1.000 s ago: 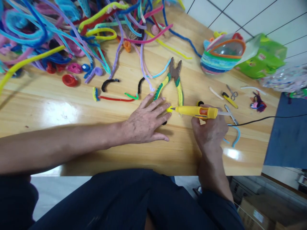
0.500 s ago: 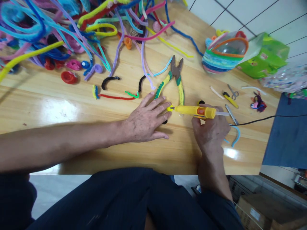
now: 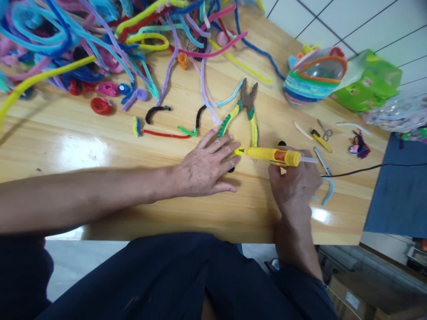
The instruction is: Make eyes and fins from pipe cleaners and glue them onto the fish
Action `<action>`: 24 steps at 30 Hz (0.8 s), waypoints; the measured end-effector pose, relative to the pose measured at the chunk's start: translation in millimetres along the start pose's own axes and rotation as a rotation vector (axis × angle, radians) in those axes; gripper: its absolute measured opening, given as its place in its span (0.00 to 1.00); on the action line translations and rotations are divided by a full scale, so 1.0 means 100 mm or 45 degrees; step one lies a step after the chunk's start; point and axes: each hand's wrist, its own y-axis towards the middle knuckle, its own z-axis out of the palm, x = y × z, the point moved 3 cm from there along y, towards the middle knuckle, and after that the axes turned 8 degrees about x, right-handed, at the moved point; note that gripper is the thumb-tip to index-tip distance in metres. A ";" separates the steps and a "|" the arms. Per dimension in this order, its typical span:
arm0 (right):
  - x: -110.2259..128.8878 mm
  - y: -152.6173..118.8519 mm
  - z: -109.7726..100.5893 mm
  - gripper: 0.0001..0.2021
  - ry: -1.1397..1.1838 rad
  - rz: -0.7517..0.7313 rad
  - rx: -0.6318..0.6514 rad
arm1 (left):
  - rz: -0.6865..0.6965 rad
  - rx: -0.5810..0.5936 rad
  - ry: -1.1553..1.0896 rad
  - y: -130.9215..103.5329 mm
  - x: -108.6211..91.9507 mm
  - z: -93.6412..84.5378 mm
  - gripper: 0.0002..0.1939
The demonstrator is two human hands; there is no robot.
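My right hand (image 3: 295, 184) is closed round the handle of a yellow hot glue gun (image 3: 267, 154), with a whitish glue stick (image 3: 309, 159) poking out of its back end. The nozzle points left, at a small bright yellow fuzzy piece (image 3: 237, 151) by my left fingertips. Flat on the wood lies my left hand (image 3: 207, 168), fingers spread over that piece, most of which is hidden. A black bit (image 3: 231, 170) shows under the fingers. Just beyond them, pliers (image 3: 248, 103) with green and yellow handles rest with jaws apart.
Tangled pipe cleaners (image 3: 100, 44) fill the far left of the table (image 3: 133, 213). A red pipe cleaner (image 3: 165, 134) lies left of my hand. To the right are a yellow cutter (image 3: 322, 141), small scissors (image 3: 326, 132), a black cord (image 3: 367, 169) and a striped colourful container (image 3: 308, 86).
The view has shifted slightly, so the table items sit a little further right. Both hands and the glue gun hold nearly the same positions.
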 end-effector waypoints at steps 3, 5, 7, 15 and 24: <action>0.01 0.00 -0.01 0.18 0.014 0.016 0.006 | -0.003 0.000 -0.009 0.00 0.00 0.00 0.36; 0.01 0.00 -0.01 0.18 0.015 0.021 0.004 | -0.005 0.009 0.005 0.00 0.00 0.00 0.36; 0.01 0.00 -0.01 0.19 0.011 0.020 0.001 | -0.007 0.018 0.023 0.00 0.00 0.00 0.35; 0.00 0.00 0.01 0.20 -0.059 -0.030 -0.043 | 0.019 -0.022 0.033 0.00 0.01 0.02 0.36; -0.02 -0.02 0.02 0.21 -0.087 -0.082 -0.100 | 0.032 -0.034 0.078 0.00 0.01 0.02 0.35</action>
